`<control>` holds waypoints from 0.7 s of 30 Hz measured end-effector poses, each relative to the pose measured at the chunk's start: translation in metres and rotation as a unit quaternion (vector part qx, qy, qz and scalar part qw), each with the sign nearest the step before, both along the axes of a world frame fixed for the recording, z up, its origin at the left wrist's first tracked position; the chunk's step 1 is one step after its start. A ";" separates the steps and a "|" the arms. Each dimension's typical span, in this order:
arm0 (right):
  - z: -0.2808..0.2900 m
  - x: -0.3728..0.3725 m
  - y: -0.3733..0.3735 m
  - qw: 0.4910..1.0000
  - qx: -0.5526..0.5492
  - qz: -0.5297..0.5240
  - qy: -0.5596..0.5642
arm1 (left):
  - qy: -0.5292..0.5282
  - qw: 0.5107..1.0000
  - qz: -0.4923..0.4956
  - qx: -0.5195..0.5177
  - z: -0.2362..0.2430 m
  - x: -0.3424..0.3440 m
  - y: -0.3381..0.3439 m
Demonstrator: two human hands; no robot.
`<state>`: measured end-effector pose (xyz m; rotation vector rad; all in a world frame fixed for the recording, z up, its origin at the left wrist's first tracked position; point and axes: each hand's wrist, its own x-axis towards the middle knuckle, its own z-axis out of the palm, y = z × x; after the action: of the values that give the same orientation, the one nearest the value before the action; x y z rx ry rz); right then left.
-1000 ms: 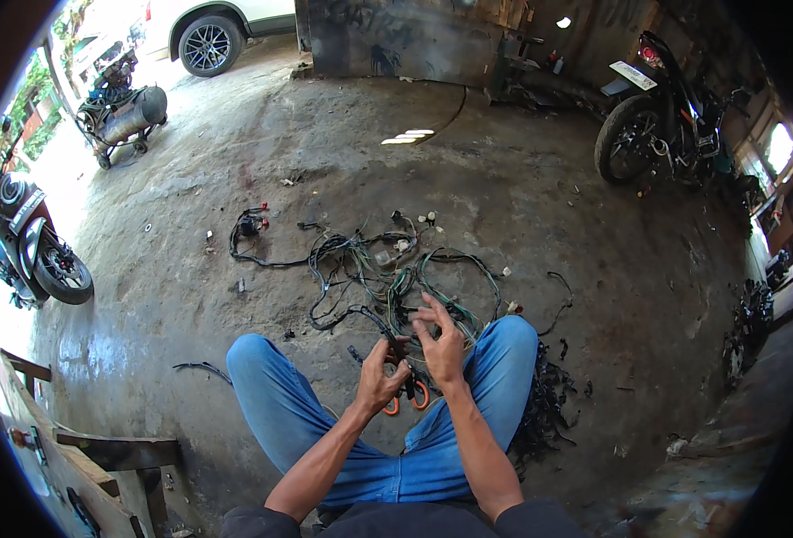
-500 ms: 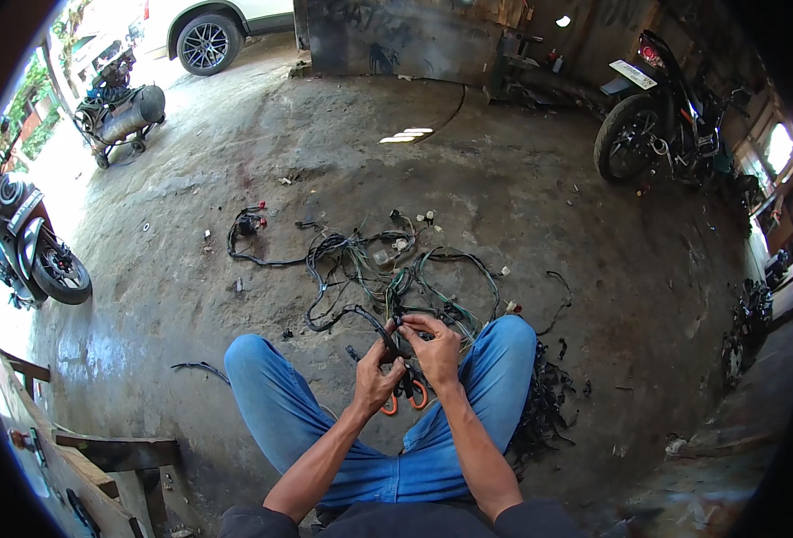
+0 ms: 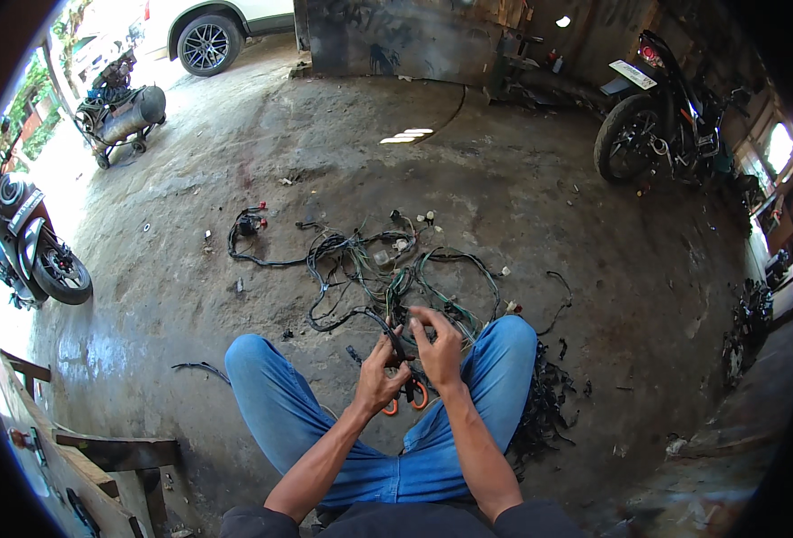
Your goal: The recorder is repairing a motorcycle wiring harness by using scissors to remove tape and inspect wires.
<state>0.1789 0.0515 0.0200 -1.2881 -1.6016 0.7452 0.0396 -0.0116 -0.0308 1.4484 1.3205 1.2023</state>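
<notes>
Between my knees, my left hand [image 3: 380,375] is closed around a black-wrapped stretch of a wiring harness [image 3: 352,314]. The rest of that harness spreads over the floor beyond, a tangle of black and green wires with white connectors [image 3: 428,218]. Close to the right of the held stretch is my right hand [image 3: 439,348], its thumb and forefinger bent toward each other. Whatever lies between those fingertips is too small to make out. Below both hands show the orange handle loops of a pair of scissors [image 3: 422,394]; their blades are hidden.
Black scraps [image 3: 547,408] lie in a heap beside my right knee. A wooden bench [image 3: 114,453] stands at the lower left. Motorcycles [image 3: 42,242] are parked at left and far right, with an air compressor [image 3: 127,115] and a white car [image 3: 208,40] at the back left.
My right hand has come off the harness, its fingertips moving slightly right and up. My left hand keeps its hold in nearly the same place.
</notes>
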 end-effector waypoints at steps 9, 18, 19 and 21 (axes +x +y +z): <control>-0.027 -0.008 -0.014 0.994 -0.095 0.053 0.004 | 0.195 0.980 -0.021 -0.012 -0.014 -0.005 0.006; -0.032 -0.004 -0.001 0.996 -0.069 -0.037 0.039 | 0.141 0.982 -0.050 -0.116 0.057 -0.056 0.037; -0.026 -0.005 0.000 0.997 -0.062 -0.034 0.040 | 0.204 0.972 -0.066 -0.094 0.057 -0.063 0.045; -0.021 -0.008 -0.002 0.996 -0.068 -0.025 0.049 | 0.274 0.953 -0.114 -0.059 0.061 -0.074 0.056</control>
<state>0.1714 0.0497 -0.0015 -1.3618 -1.4555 0.8860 -0.0340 0.0442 0.0299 1.8641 1.4991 0.5732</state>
